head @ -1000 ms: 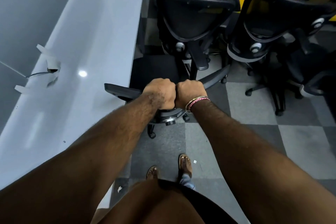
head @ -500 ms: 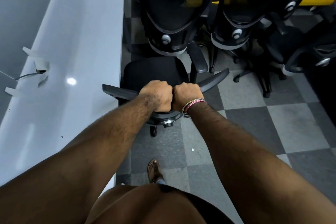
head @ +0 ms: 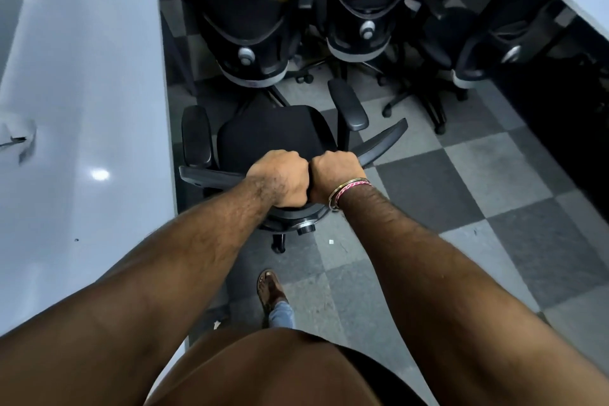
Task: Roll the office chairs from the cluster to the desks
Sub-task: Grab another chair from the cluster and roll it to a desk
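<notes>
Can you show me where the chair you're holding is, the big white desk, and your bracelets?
held office chair point(head: 273, 132), head view, on its black seat cushion.
white desk point(head: 85, 92), head view, on its bare top.
bracelets point(head: 349, 189), head view, on the bands round the right wrist.

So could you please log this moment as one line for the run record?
left hand: grips chair back | right hand: grips chair back | chair: beside desk | cluster: ahead

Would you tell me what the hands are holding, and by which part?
Both the left hand and the right hand grip the chair by the top edge of its backrest, fists side by side.
</notes>
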`<state>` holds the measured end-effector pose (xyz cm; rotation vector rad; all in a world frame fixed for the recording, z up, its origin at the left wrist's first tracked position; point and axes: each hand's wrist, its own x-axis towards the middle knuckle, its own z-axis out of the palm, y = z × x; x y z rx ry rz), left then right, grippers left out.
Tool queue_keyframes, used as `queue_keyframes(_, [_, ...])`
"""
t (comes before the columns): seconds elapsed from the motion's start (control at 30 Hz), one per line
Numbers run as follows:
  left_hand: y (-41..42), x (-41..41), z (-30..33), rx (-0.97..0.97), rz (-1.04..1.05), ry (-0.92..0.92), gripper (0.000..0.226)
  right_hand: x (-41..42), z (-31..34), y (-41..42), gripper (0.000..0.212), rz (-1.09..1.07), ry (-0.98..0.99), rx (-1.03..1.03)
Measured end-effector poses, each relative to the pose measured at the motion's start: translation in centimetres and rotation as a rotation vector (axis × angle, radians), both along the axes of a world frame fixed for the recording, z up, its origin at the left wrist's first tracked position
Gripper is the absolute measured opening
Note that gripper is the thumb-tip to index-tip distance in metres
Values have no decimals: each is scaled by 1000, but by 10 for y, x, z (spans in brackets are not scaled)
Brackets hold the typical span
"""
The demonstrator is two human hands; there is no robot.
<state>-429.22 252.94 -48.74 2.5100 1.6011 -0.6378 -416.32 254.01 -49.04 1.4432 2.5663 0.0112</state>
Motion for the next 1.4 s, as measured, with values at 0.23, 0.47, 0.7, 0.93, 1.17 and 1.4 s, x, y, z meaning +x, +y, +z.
queue_keyframes(0.23, [-56,80,5,-4,-128,-26,24,80,2,-69,21,-120,-8,10])
queue_keyframes(0.47, [-103,154,3,18,-339,-20,27,155,-1,-138,22,-275,26,44])
queue_keyframes(0.7, [-134,214,8,27,-512,-38,28,211,-5,-193,23,-467,35,85])
queue_keyframes(0.93, [-145,265,9,15,-693,-71,29,253,-6,-230,21,-695,21,72])
queue_keyframes(1.17, [-156,302,4,18,-872,-98,30,271,-5,-263,20,-904,15,53])
queue_keyframes(1.4, [-168,326,4,24,-1098,-89,31,268,-4,-295,20,-1130,18,57])
